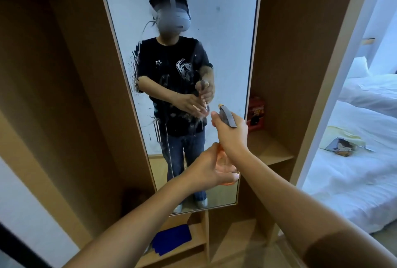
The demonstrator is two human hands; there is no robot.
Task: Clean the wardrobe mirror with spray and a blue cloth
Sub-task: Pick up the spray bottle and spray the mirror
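The person is standing before the mirror point(225, 31) and holding the spray bottle point(224, 161) in both hands, nozzle aimed at the glass. The right hand point(231, 132) is wrapping round the neck under the grey trigger head point(227, 117), while the left hand point(211, 168) is cupping the orange body from below, fingers curled round its base. The two hands are sitting close together, one above the other on the same bottle.

Wet streaks and droplets are already running down the left edge and the middle of the mirror, so the spraying is looking well under way; the upper glass and the right edge are appearing drier (though glare is making this hard to judge). To do this step well, the person is probably needing short bursts on those drier parts, keeping the nozzle off the glass, and avoiding the wooden frame.

The blue cloth point(171, 239) is lying folded on the low shelf point(193, 244) beneath the mirror's bottom edge, untouched and well apart from both hands; wiping is coming next, before the runs reach the bottom edge
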